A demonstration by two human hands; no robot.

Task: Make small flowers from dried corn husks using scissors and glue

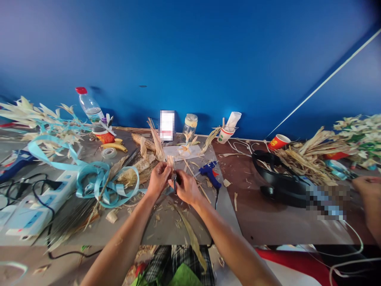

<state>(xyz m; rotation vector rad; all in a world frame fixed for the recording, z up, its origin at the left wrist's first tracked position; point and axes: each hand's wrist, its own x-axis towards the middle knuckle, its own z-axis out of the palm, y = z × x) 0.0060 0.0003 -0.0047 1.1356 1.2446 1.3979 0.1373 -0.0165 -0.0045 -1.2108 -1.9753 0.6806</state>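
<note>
My left hand (160, 178) pinches a pale piece of corn husk (170, 160) upright over the middle of the table. Close against it, my right hand (187, 187) is closed on dark-handled scissors (175, 185), their blades up by the husk's lower part. My fingers partly hide both. Beyond my hands a husk flower (185, 149) lies on a white sheet (195, 154). A blue glue gun (210, 174) rests right of my right hand. Left of my left hand are a looped light-blue ribbon (98, 186) and dried corn husks (137, 169).
At the back stand a bottle (89, 106), a jar (190, 123) and paper cups (225, 135). A power strip (44, 206) and another glue gun (18, 165) lie left. At right are a black headset-like object (279, 186), husks (312, 155) and another person's hand (367, 188).
</note>
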